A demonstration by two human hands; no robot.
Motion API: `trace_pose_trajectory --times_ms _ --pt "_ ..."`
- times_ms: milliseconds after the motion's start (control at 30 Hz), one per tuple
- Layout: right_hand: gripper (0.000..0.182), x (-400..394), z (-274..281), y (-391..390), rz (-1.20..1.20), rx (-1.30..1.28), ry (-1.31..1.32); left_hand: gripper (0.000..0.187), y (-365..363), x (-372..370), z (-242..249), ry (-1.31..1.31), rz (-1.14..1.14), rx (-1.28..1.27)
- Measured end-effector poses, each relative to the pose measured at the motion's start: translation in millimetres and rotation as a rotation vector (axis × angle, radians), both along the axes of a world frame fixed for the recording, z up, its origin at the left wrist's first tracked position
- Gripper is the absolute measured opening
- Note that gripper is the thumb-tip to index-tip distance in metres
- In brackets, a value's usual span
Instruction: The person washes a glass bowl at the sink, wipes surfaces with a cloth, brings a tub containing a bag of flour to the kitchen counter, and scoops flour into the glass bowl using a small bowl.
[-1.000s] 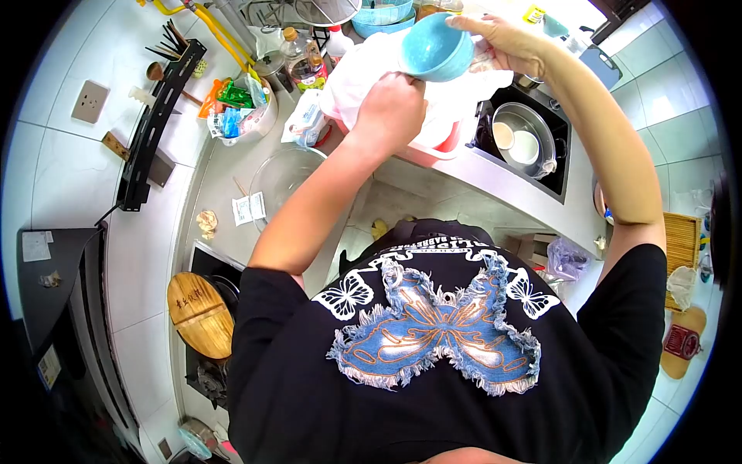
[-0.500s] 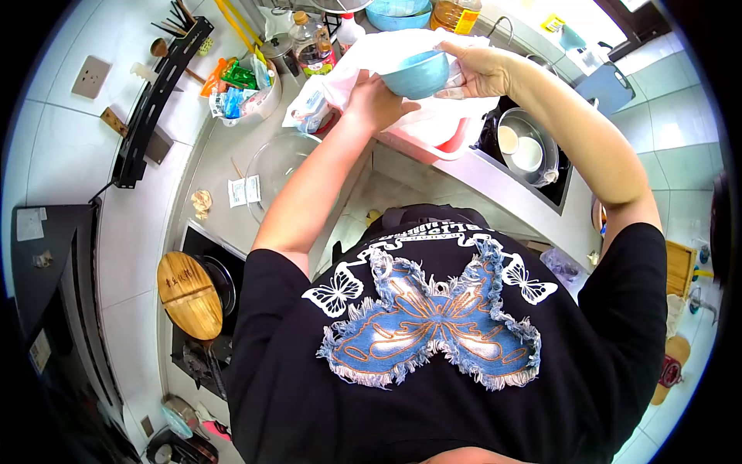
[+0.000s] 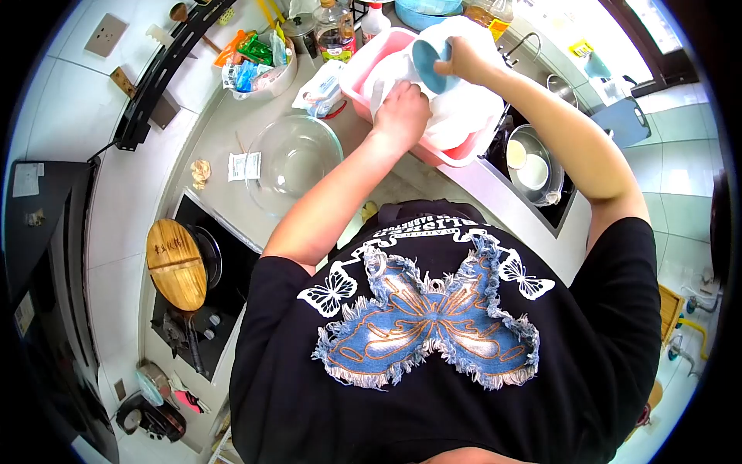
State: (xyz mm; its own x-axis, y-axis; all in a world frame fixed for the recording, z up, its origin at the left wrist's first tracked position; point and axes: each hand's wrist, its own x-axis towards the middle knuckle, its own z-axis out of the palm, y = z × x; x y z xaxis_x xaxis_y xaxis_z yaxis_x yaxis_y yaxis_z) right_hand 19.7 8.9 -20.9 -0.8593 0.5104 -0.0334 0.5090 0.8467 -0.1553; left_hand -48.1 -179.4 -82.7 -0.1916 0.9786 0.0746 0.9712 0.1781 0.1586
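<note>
My right hand [image 3: 466, 62] grips a light blue bowl [image 3: 427, 68] by its rim. The bowl is tipped on its side over a pink basin [image 3: 452, 158]. Loose white sheeting [image 3: 456, 116], soft and crumpled, fills the basin and rises above its rim. My left hand [image 3: 402, 116] is closed with curled fingers on the left part of this sheeting, below and left of the bowl. What lies inside the folds is hidden.
Left of the basin, a clear glass bowl [image 3: 295, 158] and a wipes pack [image 3: 321, 89] stand on the counter. A metal pot [image 3: 550, 151] with pale bowls sits in the sink at right. Bottles [image 3: 335, 31] line the back. A wooden lid [image 3: 176, 264] rests over the stove.
The blue bowl went from upright between both hands to tilted in my right hand alone. My left hand left it and moved down onto the white sheeting. The view shifted slightly.
</note>
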Motion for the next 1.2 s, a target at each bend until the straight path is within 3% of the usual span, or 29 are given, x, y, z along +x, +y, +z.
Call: trace_pose_trajectory --times_ms 67,100,200,267,400,433,500,533,600,700,733,800,867,933,1000,1067,1200 --pt "0.06 6 14 -13 0.056 -0.022 -0.195 0.035 -1 9 -2 0.0 0.06 -0.022" --pt "0.041 7 20 -22 0.051 -0.036 -0.223 0.039 0 13 -3 0.064 0.147 -0.036" --pt "0.054 21 3 -29 0.19 -0.11 -0.266 0.045 -2 22 -7 0.187 0.227 0.009" --pt "0.053 20 -12 -33 0.217 -0.136 -0.292 0.046 -3 25 -9 0.245 0.225 0.068" --pt "0.049 -1 -47 -27 0.346 -0.137 -0.19 0.026 -4 28 -20 0.327 0.15 0.067" --pt "0.047 -16 -84 -16 0.171 -0.487 -0.029 0.022 -5 29 -12 0.274 0.088 0.101" --pt "0.045 -24 -128 -9 -0.011 -0.832 0.135 0.014 -9 29 6 0.127 0.024 0.121" --pt "0.039 -22 -134 -11 0.108 -0.348 0.178 0.014 -12 29 8 0.127 0.024 0.117" --pt "0.034 -16 -136 -5 0.221 0.136 0.214 0.014 -16 28 11 -0.029 0.003 0.142" --pt "0.024 0 -79 -11 0.071 0.095 -0.097 0.014 -22 29 13 0.037 0.072 0.174" --pt "0.024 -3 -93 -8 0.074 0.091 -0.099 0.014 -25 28 12 0.035 0.076 0.169" --pt "0.028 -12 -125 -8 0.035 0.0 0.023 0.022 -33 27 5 -0.128 0.17 0.192" --pt "0.032 -8 -141 -11 0.001 -0.081 0.096 0.026 -42 23 -12 -0.125 0.193 0.211" --pt "0.035 -5 -136 -20 -0.035 -0.162 0.168 0.028 -47 15 -27 -0.191 0.191 0.33" --pt "0.046 -5 -116 -28 -0.069 -0.258 -0.028 0.029 -48 5 -38 -0.295 0.146 0.359" --pt "0.055 -3 -106 -26 -0.083 -0.319 -0.056 0.031 -46 1 -49 -0.412 0.104 0.445" --pt "0.077 -2 -97 -11 -0.086 -0.451 -0.176 0.034 -41 0 -53 -0.401 0.055 0.505"
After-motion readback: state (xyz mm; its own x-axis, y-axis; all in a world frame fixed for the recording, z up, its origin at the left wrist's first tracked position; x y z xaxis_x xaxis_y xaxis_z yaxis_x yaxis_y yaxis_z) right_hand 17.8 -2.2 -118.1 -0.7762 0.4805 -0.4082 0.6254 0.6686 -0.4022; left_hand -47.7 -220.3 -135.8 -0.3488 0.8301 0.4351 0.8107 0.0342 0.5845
